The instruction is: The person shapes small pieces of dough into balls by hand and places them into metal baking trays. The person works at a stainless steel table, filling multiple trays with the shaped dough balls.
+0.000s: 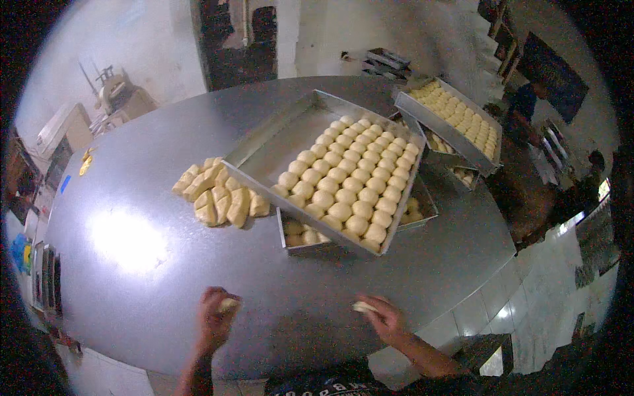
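My left hand [216, 314], near the front of the metal table [163, 292], holds a small piece of dough [228, 304]. To its right, my right hand [384, 317] grips another piece of dough [364, 307] between thumb and fingers. Beyond them a metal tray [297, 206] with rows of round dough balls [352, 184] rests at an angle on another tray [309, 250] that also holds dough balls. Its left end has bare metal showing. Cut dough pieces [219, 198] lie in a heap beside the tray's left corner.
A further tray of dough balls [458, 119] sits crosswise on other trays at the table's right side. Small yellow scraps [86, 164] lie at the far left. Metal pans [386, 62] are stacked behind the table. Another person [525, 111] is at the right, beyond the table.
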The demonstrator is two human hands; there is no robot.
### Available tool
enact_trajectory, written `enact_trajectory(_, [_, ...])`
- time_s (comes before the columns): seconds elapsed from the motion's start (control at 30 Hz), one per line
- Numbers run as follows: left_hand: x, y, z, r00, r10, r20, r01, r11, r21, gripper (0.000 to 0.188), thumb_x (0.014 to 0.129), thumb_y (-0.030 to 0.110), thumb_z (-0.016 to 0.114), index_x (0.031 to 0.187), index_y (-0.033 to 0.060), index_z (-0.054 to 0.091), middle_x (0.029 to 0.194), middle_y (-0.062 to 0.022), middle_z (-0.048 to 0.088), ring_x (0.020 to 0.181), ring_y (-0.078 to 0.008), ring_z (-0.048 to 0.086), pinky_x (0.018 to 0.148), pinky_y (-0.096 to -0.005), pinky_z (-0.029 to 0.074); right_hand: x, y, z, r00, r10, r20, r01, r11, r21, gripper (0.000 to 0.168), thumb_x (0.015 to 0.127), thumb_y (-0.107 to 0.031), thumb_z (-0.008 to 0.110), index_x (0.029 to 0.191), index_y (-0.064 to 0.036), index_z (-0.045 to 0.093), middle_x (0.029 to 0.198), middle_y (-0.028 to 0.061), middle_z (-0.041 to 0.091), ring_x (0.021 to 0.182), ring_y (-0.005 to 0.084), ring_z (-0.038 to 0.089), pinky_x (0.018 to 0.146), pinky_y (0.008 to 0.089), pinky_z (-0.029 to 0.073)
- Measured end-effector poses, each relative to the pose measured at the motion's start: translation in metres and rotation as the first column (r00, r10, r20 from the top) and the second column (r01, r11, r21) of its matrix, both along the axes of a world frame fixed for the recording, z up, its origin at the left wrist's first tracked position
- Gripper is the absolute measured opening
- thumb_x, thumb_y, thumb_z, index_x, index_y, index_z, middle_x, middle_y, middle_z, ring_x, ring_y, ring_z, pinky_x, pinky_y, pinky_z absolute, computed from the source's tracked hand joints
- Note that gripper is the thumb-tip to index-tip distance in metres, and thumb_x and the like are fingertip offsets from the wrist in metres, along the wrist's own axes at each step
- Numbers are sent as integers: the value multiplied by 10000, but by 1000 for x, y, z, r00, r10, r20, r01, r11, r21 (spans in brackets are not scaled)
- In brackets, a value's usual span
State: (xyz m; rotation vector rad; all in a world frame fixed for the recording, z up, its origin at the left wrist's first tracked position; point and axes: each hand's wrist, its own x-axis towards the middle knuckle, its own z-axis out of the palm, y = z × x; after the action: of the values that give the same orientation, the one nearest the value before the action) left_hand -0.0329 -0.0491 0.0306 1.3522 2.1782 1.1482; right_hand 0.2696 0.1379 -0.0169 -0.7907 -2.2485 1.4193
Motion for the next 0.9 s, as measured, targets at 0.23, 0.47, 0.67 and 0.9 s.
enact_trajectory(0.23, [-11,-57,-28,748,21,663,4,999,-36,225,824,154,570,995,45,470,903,-56,498,852,-131,490,715,-266,433,-25,22,-56,743,-664,84,454,592,665,453,802,-374,554,1125,-61,501,1124,204,496,1094,396,405,946,596,222])
enact_trajectory(0.47, [-15,-50,-41,902,143,408,-36,966,-258,340,776,214,642,1048,77,491,965,-85,533,977,-192,478,837,-344,401,7,1,-45,843,-516,150,250,624,740,300,757,-284,622,948,-66,546,1017,159,555,997,376,485,929,507,291])
enact_trajectory(0.67, [16,-16,-34,895,-291,-338,229,950,-211,523,691,211,692,1171,117,508,1336,-172,306,1251,-386,224,1017,-484,218,-4,46,-37,743,-659,119,477,645,597,364,725,-314,645,919,-9,595,935,179,581,994,369,492,935,470,314])
enact_trajectory(0.9, [-15,71,16,884,123,-451,-71,989,129,246,788,46,590,1031,29,557,1152,-132,490,1118,-285,425,947,-401,339,44,109,-64,603,-785,141,522,522,674,275,709,-181,625,916,-19,545,1009,176,526,975,379,465,871,483,348])
